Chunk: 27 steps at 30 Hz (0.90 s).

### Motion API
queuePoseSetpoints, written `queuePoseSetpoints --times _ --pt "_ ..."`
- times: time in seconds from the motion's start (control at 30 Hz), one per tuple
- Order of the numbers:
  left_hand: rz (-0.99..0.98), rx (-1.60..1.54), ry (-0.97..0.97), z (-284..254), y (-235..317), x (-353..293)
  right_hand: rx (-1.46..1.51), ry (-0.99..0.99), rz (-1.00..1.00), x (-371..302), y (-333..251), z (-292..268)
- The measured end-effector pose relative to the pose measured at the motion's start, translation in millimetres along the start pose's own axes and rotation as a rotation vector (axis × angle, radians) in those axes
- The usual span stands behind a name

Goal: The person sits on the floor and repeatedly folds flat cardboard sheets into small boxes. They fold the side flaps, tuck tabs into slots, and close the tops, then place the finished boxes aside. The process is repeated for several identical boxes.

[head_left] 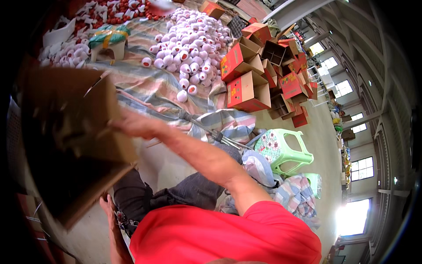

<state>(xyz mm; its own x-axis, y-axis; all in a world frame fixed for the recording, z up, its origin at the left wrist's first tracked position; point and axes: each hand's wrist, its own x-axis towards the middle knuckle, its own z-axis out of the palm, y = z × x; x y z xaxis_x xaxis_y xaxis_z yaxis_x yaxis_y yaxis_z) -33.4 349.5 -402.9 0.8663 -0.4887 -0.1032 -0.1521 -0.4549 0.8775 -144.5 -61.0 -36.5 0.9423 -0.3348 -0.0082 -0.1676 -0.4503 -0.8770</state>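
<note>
A large brown cardboard box (83,145) is tilted in front of me at the left, blurred by motion, its inside dark. My right hand (134,123) reaches across and grips the box at its right edge, fingers partly smeared. Lower down, my left hand (107,206) holds the box by its bottom edge, with some fingers hidden. Just beyond the box lies a heap of round fruits in white foam nets (189,48), on a striped tarp (145,83).
Red and brown open cartons (248,90) are piled at the far right of the heap. A green plastic stool (288,152) with a flowered cushion stands to my right, beside crumpled striped cloth (294,196). A small white stool (110,48) with a green cover stands far left, near loose red fruits (116,15).
</note>
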Motion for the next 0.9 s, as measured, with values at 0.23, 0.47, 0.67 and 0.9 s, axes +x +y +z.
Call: queuePoseSetpoints --times 0.23,0.47,0.67,0.9 --pt "-0.145 -0.111 -0.176 -33.4 -55.8 -51.2 0.055 -0.415 0.297 55.4 -74.0 36.9" --pt "-0.175 0.006 -0.343 -27.8 -19.4 -70.7 -0.282 0.378 0.059 2.8 38.7 -464.8" --pt "-0.26 -0.191 -0.309 -21.3 -53.3 -37.3 0.075 1.216 0.177 -74.7 -67.5 -466.7" --pt "-0.019 0.35 -0.11 -25.0 -43.2 5.2 -0.148 0.643 0.455 -120.1 187.9 -232.7"
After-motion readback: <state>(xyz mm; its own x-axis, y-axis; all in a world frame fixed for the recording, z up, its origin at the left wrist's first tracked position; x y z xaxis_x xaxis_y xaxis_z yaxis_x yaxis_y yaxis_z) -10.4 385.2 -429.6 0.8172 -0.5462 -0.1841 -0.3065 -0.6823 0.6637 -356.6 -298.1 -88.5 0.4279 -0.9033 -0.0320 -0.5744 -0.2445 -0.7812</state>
